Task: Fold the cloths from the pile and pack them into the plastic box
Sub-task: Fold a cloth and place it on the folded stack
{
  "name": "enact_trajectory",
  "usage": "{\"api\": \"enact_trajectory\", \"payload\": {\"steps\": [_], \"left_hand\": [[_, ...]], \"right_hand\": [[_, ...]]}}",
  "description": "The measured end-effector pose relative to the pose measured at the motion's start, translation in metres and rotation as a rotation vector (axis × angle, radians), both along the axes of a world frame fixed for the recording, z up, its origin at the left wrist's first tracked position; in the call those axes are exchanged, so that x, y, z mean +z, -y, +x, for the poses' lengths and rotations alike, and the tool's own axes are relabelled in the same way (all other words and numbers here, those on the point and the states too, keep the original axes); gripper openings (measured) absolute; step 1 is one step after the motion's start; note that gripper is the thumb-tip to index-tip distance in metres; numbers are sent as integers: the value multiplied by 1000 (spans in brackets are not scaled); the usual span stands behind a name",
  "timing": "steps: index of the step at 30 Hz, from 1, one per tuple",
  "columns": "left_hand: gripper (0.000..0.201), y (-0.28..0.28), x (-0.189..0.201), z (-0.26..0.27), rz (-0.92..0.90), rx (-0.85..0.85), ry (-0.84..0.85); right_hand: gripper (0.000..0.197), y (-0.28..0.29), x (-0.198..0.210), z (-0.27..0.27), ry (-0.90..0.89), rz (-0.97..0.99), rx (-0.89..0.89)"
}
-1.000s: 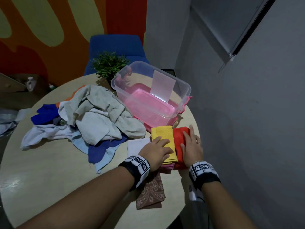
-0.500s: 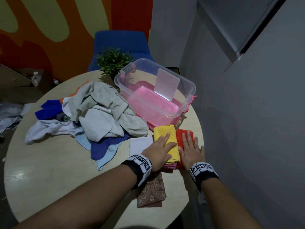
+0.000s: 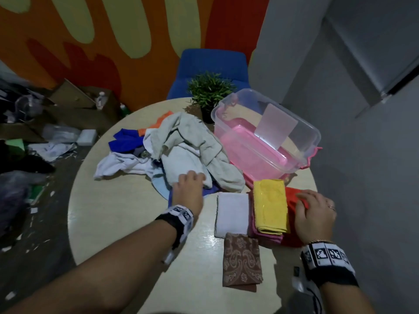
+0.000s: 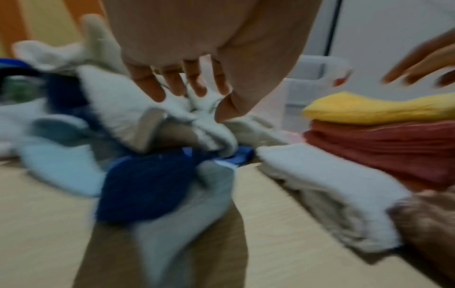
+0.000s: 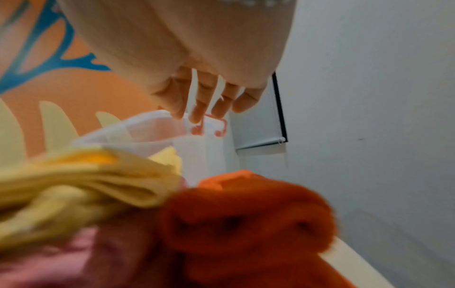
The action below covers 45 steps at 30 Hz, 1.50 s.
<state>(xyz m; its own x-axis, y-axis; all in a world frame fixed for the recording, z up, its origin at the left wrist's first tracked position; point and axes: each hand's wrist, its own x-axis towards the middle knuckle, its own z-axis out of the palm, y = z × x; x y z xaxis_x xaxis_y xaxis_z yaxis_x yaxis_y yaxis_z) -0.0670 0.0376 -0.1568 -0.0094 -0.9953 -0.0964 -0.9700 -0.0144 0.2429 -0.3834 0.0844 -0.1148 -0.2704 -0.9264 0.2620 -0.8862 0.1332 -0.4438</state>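
A pile of unfolded cloths [image 3: 181, 148], grey, white and blue, lies mid-table. My left hand [image 3: 195, 179] reaches onto its near edge, and in the left wrist view the fingers [image 4: 157, 91] are spread over a white cloth [image 4: 118, 105] without closing on it. To the right a folded yellow cloth [image 3: 269, 205] lies on a folded pink one [image 3: 256, 232], beside a folded red cloth [image 3: 292, 196]. My right hand [image 3: 303, 199] hovers over the red cloth with loose fingers [image 5: 199, 109], holding nothing. The clear plastic box [image 3: 310, 132] stands behind.
A folded white cloth [image 3: 232, 214] and a brown patterned cloth [image 3: 242, 261] lie near the table's front. A potted plant [image 3: 210, 91] and a blue chair [image 3: 210, 66] stand behind the box. A grey wall [image 3: 362, 177] is close on the right. Clutter covers the floor at left.
My left hand left the yellow cloth and moved left to the pile. My right hand stayed by the red cloth, its fingers now loosely bent rather than flat.
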Motion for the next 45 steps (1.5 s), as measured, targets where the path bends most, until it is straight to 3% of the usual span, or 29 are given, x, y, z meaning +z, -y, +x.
{"api": "enact_trajectory", "payload": {"steps": [3, 6, 8, 11, 14, 19, 24, 27, 29, 30, 35, 39, 45], "left_hand": [[55, 10, -14, 49, 18, 183, 50], [27, 24, -22, 75, -12, 182, -168], [12, 29, -13, 78, -99, 180, -278], [20, 27, 16, 71, -288, 291, -534], [16, 21, 50, 74, -409, 330, -727], [7, 16, 99, 86, -439, 190, -898], [11, 11, 143, 99, -242, -217, -1032], [12, 8, 162, 106, -76, -363, -1071], [5, 4, 166, 111, 35, -324, -1164], [9, 2, 165, 114, 62, -297, -1163], [31, -3, 153, 134, 44, -307, -773], [31, 4, 144, 151, -64, -184, -604], [24, 9, 149, 166, -320, -14, -546]], "right_hand": [[23, -6, 22, 39, 97, -151, 121], [20, -13, 30, 90, 174, -157, 264], [18, -17, 26, 120, 234, -59, 354], [18, -21, 23, 160, 260, 108, 448], [23, -17, 29, 192, 255, 113, 513], [56, 6, 60, 226, 299, -67, 495], [80, 31, 100, 249, 157, -176, 568], [69, 44, 114, 250, 224, -20, 650], [36, 46, 119, 250, 329, 52, 690], [22, 44, 121, 250, 353, 63, 693], [6, 31, 123, 247, 417, 67, 630], [18, 28, 123, 232, 541, -6, 519], [30, 27, 132, 214, 768, -114, 380]]}}
